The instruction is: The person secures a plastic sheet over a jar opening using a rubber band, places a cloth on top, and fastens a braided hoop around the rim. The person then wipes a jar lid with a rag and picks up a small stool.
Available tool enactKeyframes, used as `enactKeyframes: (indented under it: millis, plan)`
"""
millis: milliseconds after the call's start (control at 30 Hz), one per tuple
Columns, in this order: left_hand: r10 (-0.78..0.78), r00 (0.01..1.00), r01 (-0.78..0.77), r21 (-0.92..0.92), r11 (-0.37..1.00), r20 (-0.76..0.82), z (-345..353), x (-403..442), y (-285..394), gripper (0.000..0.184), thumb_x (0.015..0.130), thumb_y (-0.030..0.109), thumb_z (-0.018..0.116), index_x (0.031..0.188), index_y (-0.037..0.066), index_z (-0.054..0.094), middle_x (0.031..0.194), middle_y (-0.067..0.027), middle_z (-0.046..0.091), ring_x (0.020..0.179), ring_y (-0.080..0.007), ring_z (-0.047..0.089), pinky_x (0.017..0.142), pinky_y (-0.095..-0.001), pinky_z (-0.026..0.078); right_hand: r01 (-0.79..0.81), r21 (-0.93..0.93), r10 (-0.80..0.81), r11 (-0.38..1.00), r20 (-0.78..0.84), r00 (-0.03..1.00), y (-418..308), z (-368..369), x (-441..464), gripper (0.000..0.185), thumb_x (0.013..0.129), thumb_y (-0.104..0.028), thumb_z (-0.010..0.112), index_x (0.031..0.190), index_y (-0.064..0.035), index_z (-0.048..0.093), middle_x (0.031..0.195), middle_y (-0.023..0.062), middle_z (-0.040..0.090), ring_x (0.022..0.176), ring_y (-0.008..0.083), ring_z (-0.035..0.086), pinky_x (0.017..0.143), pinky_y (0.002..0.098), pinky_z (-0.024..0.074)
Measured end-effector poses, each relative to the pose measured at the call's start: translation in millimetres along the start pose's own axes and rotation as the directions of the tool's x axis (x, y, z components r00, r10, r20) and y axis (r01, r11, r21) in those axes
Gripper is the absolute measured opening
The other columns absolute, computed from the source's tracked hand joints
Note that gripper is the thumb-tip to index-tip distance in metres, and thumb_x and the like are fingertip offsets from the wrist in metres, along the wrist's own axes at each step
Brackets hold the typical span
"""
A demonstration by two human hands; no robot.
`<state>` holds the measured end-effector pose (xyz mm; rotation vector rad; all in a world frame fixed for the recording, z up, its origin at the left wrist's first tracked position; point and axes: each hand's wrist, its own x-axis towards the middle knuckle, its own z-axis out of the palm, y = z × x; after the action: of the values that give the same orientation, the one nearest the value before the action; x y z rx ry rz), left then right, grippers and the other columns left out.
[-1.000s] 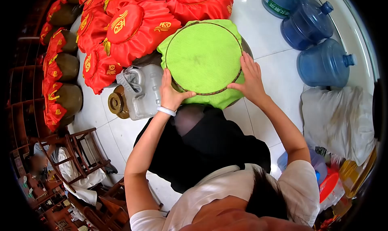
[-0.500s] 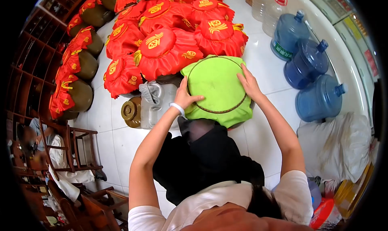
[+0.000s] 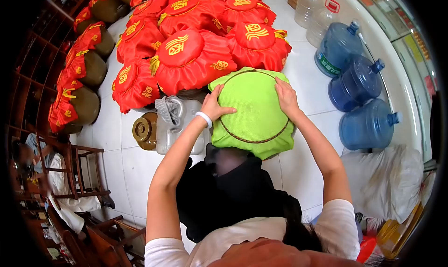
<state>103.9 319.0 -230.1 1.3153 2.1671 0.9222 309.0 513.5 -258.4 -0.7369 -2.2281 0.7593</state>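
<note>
In front of my knees lies a bright green cloth cover [image 3: 252, 108] over a round form, with a thin dark ring [image 3: 254, 141] around its top. My left hand [image 3: 216, 104] grips the cover's left side, thumb resting flat on the cloth and fingers along the ring. On the opposite side my right hand [image 3: 286, 99] holds the edge, its fingertips at the ring's upper right. What the cloth covers is hidden. Just beyond it stand jars with red cloth covers [image 3: 192, 59] bearing yellow characters.
Left of my left arm are a clear plastic container [image 3: 176, 138] and a brown lidded jar [image 3: 145, 130]. Blue water bottles [image 3: 366, 124] line the right side above a white plastic sack [image 3: 382, 183]. Wooden chairs [image 3: 84, 171] and a seated person are at the left.
My view has shifted and turned slightly. Both hands stay on the green cover's sides, with the right fingers a little more bent. The cover's near edge shows lower in view.
</note>
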Motion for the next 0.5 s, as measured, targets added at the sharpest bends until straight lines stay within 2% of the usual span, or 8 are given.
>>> enactKeyframes:
  millis: [33,67,233,300,333,433,467,500]
  plan:
    - [-0.01,1.0,0.009,0.058,0.998,0.015,-0.8,0.5,2.1,0.105,0.051,0.041,0.08,0.131,-0.002,0.027,0.132,-0.0168,0.039,0.121,-0.0315,0.037,0.104,-0.0414,0.023,0.013,0.002,-0.013,1.0,0.001,1.0,-1.0,-0.9,0.6,0.034,0.089,-0.02,0.043,0.11,0.0049,0.053,0.107,0.0209,0.056,0.104,0.0331,0.05,0.09,0.0377,0.0388]
    - [-0.001,1.0,0.001,0.017,1.0,0.022,0.5,0.8,0.3,0.105,0.05,0.042,0.079,0.132,0.0,0.027,0.132,-0.0166,0.038,0.122,-0.0328,0.035,0.105,-0.0457,0.018,0.008,-0.04,-0.006,0.999,0.035,0.999,-2.2,-3.0,1.5,0.035,0.089,-0.02,0.043,0.11,0.0049,0.053,0.107,0.0209,0.056,0.104,0.0333,0.05,0.09,0.0382,0.0389]
    - [0.015,0.999,-0.018,0.087,0.996,0.031,-3.9,-3.7,10.2,0.11,0.048,0.047,0.078,0.131,-0.003,0.026,0.133,-0.0202,0.034,0.125,-0.0382,0.029,0.105,-0.0457,0.016,0.044,-0.165,-0.012,0.985,0.19,0.982,-19.1,-5.7,35.6,0.035,0.089,-0.023,0.043,0.111,0.0031,0.053,0.111,0.0191,0.055,0.107,0.0328,0.049,0.092,0.0384,0.0377]
    - [0.07,0.996,-0.055,0.213,0.976,-0.062,3.5,-16.8,14.1,0.113,0.049,0.047,0.079,0.133,-0.004,0.023,0.132,-0.0256,0.031,0.126,-0.0371,0.026,0.104,-0.0439,0.02,0.276,-0.146,-0.257,0.95,0.138,0.956,-28.5,8.7,49.5,0.036,0.089,-0.025,0.043,0.113,0.0013,0.052,0.114,0.0171,0.054,0.109,0.033,0.047,0.093,0.0385,0.0366]
    - [0.029,0.999,-0.023,0.156,0.987,-0.031,3.9,-24.7,16.9,0.12,0.045,0.047,0.079,0.134,-0.004,0.018,0.136,-0.0255,0.025,0.13,-0.0365,0.017,0.105,-0.0469,0.014,0.301,-0.112,-0.281,0.947,0.166,0.945,-23.3,22.5,56.6,0.038,0.089,-0.026,0.043,0.115,0.0006,0.05,0.116,0.0156,0.053,0.11,0.0319,0.046,0.094,0.0378,0.0361]
    - [0.054,0.997,-0.063,0.176,0.982,0.054,3.8,-46.4,15.4,0.124,0.043,0.046,0.08,0.135,-0.004,0.013,0.138,-0.0245,0.022,0.131,-0.036,0.014,0.105,-0.0488,0.013,0.396,-0.167,-0.336,0.903,0.298,0.893,-23.6,46.2,70.3,0.037,0.09,-0.026,0.041,0.115,0.0006,0.05,0.116,0.0151,0.053,0.109,0.0314,0.047,0.094,0.0375,0.0369]
    - [0.038,0.995,-0.054,0.18,0.982,0.087,3.0,-50.9,12.7,0.126,0.043,0.044,0.081,0.136,-0.002,0.009,0.14,-0.0226,0.018,0.132,-0.0347,0.012,0.105,-0.0502,0.012,0.212,-0.105,-0.137,0.972,0.484,0.864,-32.9,42.2,73.9,0.036,0.09,-0.025,0.04,0.112,0.0012,0.053,0.116,0.0148,0.053,0.108,0.0293,0.05,0.093,0.0358,0.0382]
    - [0.006,0.998,-0.018,0.179,0.984,0.069,3.5,-54.8,10.2,0.126,0.043,0.044,0.081,0.136,-0.002,0.009,0.14,-0.0226,0.018,0.132,-0.0347,0.012,0.105,-0.0502,0.012,0.42,-0.177,-0.341,0.89,0.352,0.872,-16.0,56.1,70.2,0.035,0.09,-0.025,0.04,0.106,0.001,0.056,0.111,0.0148,0.056,0.105,0.0286,0.052,0.09,0.0354,0.0405]
